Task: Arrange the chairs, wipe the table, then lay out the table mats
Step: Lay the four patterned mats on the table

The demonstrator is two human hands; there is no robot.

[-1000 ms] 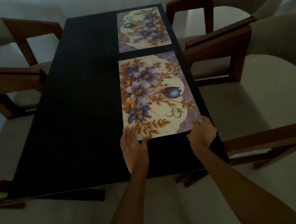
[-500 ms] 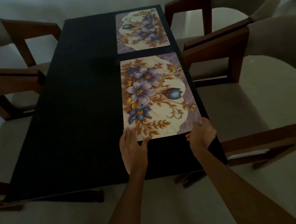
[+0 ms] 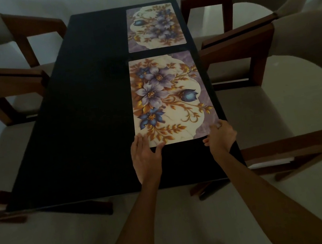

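Two flat flowery mats with purple and gold blooms lie on the right half of the long black counter [image 3: 75, 118]. The far mat [image 3: 154, 27] is set. The near mat [image 3: 171, 99] is being put straight: the left hand [image 3: 144, 158] presses its near corner with flat fingers, and the right hand [image 3: 220, 136] pinches the other near corner. The left half is bare, so more mats are likely needed there. Four brown wooden chairs with grey padded seats stand tucked in. The room is dim, with a pale floor.

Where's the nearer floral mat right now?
In the head view, the nearer floral mat lies on the black table's right half, just before the far mat, both hands at its near edge.
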